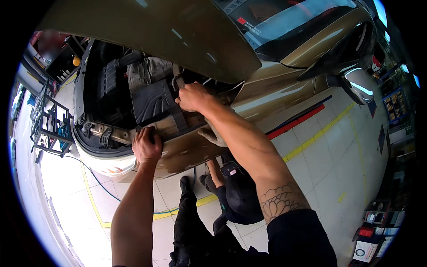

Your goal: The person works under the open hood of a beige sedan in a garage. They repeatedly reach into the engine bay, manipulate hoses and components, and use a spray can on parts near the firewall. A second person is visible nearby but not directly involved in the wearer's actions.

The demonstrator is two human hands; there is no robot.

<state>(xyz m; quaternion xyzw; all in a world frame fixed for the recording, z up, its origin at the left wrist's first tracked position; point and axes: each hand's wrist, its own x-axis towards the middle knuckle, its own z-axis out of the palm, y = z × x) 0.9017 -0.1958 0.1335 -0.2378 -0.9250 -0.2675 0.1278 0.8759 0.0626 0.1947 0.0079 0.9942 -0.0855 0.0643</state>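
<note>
A gold-brown car stands with its hood (147, 31) raised over the engine bay. My left hand (146, 146) is on the upper edge of the front fender (178, 149), its fingers bent over that edge. Farther back, my right hand (194, 97) is closed beside a ribbed black plastic cover (153, 101). What it grips is hidden by the fingers; a greyish part (179, 82) shows just beyond them. Below my right forearm, a co-worker's gloved hand (212, 137) touches the fender.
The co-worker, in a dark cap (242, 196), crouches beside the fender near my legs. A blue hose (100, 184) crosses the tiled floor. At far left stands a black metal frame (52, 122); boxes (365, 251) are at lower right. The side mirror (358, 85) sticks out.
</note>
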